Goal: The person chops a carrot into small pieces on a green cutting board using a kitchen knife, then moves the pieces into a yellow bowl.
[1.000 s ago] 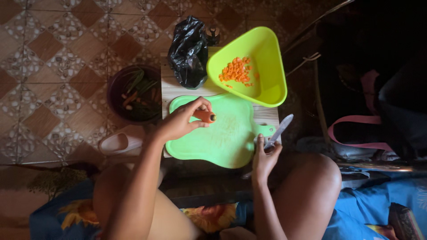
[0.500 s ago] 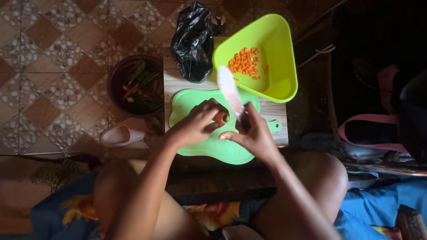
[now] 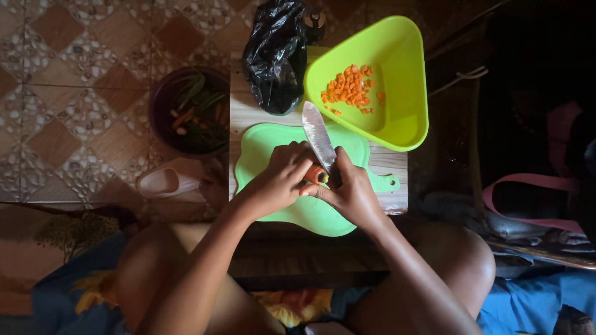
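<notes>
Carrot (image 3: 314,174), a short orange stub, sits over the middle of the green board (image 3: 267,149), pinched between both hands. The left hand (image 3: 277,180) curls around it from the left, fingers pressed together over the top so only the cut end shows. The right hand (image 3: 351,193) closes around the knife (image 3: 318,135) handle, which is hidden in the fist; the pale blade points away from the person toward the board's far edge, its base right against the carrot.

The board lies on a small wooden table (image 3: 388,162), covering most of its near half, with its handle tab at the table's right edge. At the far right corner rests a yellow-green bowl (image 3: 403,93) of rounded triangular shape, holding 1 heap of diced carrot (image 3: 349,92); part of the bowl overhangs the table's right edge. A crumpled black bag (image 3: 276,53) stands at the far edge, just beside the bowl on its left.

On the tiled floor (image 3: 74,80) left of the table sits a dark round bucket (image 3: 162,99) holding green and orange scraps, and nearer the person a pale pink scoop (image 3: 162,182). The person's bare knees flank the table's near edge.
</notes>
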